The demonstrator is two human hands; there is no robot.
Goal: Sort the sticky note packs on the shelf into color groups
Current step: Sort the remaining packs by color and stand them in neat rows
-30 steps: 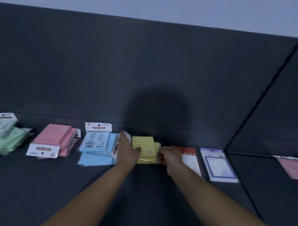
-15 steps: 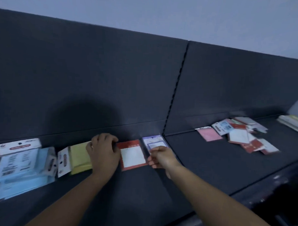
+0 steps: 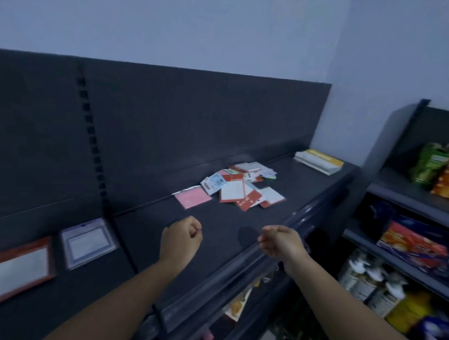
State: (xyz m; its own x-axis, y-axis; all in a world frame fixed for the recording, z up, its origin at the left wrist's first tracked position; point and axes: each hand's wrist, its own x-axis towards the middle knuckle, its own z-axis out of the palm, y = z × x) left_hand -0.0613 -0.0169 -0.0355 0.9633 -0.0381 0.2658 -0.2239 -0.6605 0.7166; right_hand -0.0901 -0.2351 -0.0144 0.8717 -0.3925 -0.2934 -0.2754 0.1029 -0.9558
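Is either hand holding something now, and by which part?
Nothing is held. The left hand and the right hand are both curled into empty fists above the shelf, apart from the pile of packs.

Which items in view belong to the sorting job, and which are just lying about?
Job: red-bordered pack, purple-bordered pack, pink pack, jumbled pile of packs.
Lying about: yellow-topped stack at the shelf end, snack bags, bottles on the next rack.

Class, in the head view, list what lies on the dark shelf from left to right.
In order: red-bordered pack, purple-bordered pack, pink pack, jumbled pile of packs, yellow-edged stack.
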